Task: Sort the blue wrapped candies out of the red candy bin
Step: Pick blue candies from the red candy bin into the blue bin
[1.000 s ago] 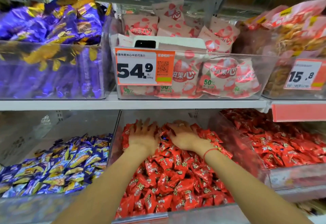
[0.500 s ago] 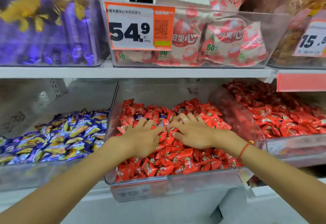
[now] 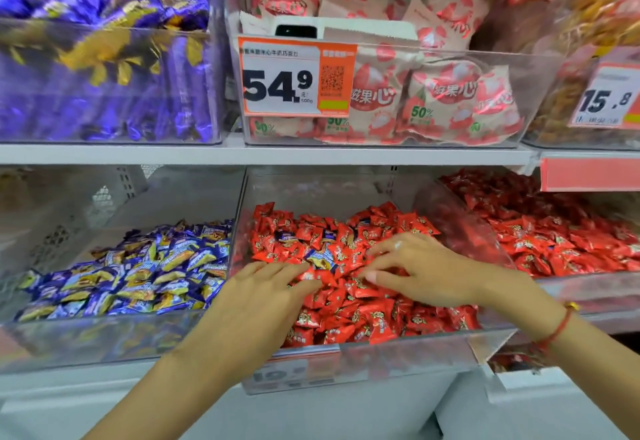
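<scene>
A clear bin (image 3: pixel 398 353) on the lower shelf holds a heap of red wrapped candies (image 3: pixel 363 315). A blue wrapped candy (image 3: pixel 320 258) lies on top of the heap between my two hands, and a few more blue ones (image 3: pixel 287 235) show further back. My left hand (image 3: pixel 263 297) rests flat on the red candies, fingers straight, just left of the blue one. My right hand (image 3: pixel 415 269) lies spread over the heap to its right, fingertips close to it. Neither hand holds anything.
Left of the red bin is a clear bin of blue wrapped candies (image 3: pixel 138 273). Another bin of red candies (image 3: pixel 554 231) stands at the right. The upper shelf (image 3: pixel 277 154) carries purple sweets, pink bags behind a 54.9 price tag (image 3: pixel 294 77), and snack packs.
Both hands have drawn back from the rear of the red heap toward its front and moved slightly apart, uncovering a blue candy between them. The camera has shifted.
</scene>
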{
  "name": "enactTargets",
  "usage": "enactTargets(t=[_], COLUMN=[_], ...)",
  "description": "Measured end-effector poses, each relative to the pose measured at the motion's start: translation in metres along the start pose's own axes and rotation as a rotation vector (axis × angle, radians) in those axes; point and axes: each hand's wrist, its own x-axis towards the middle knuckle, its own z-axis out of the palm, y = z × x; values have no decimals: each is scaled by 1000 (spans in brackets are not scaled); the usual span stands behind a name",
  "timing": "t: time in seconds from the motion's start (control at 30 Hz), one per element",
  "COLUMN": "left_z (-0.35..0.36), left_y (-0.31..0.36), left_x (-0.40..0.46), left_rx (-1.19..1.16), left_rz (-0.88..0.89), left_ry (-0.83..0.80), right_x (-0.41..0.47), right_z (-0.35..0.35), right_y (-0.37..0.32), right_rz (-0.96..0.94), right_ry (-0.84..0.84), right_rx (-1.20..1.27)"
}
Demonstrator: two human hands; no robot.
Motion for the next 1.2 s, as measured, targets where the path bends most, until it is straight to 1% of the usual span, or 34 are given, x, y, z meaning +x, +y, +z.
enactTargets(t=[0.07, 0.13, 0.17, 0.2, 0.23, 0.27, 0.3, 0.37, 0.43, 0.53, 0.63, 0.73, 0.9, 0.97, 1.1, 1.2], left_z=[-10, -12, -14, -14, -12, -11, -10, -11, -17, -24, -28, -30, -35, -41, -39, -36], left_y=[3, 9, 13, 16, 19, 21, 23, 28, 33, 40, 47, 51, 33, 29, 44, 50], left_x=[0, -8, -9, -10, -12, -13, -13, -10, -9, -11, -16, -18, -6, 0, -13, -25], left_rx=[-118, -163, -191, -230, -255, -244, -186, -132, -91, -34, -17, -20, -104, -101, -80, -106], left_rz=[-99, -106, -94, -94, -101, -119, -105, -131, -131, -130, -109, -132, -141, -129, -76, -81], left_ry=[-87, -103, -142, -227, -278, -368, -415, -447, -479, -521, -514, -519, -428, -432, -536, -464], right_x=[-2, -10, -17, -25, -34, -44, -52, -63, -67, -72, -79, -81, -76, -74, -81, -91], right_z=[-4, 0, 3, 6, 11, 15, 22, 38, 50, 54, 55, 58, 40, 28, 36, 41], right_y=[-10, -20, -25, -30, -33, -35, -36, -34, -29, -30, -35, -36, -28, -27, -31, -36], right_rz=[-12, -50, -72, -92, -111, -127, -141, -140, -114, -124, -158, -160, -161, -160, -210, -204], right_ry=[124, 180, 218, 283, 362, 422, 441, 394, 372, 442, 487, 534, 610, 574, 424, 414], right_rx=[-5, 92, 152, 191, 194, 170, 134, 50, 31, -16, -42, -50, 47, 44, 9, 51])
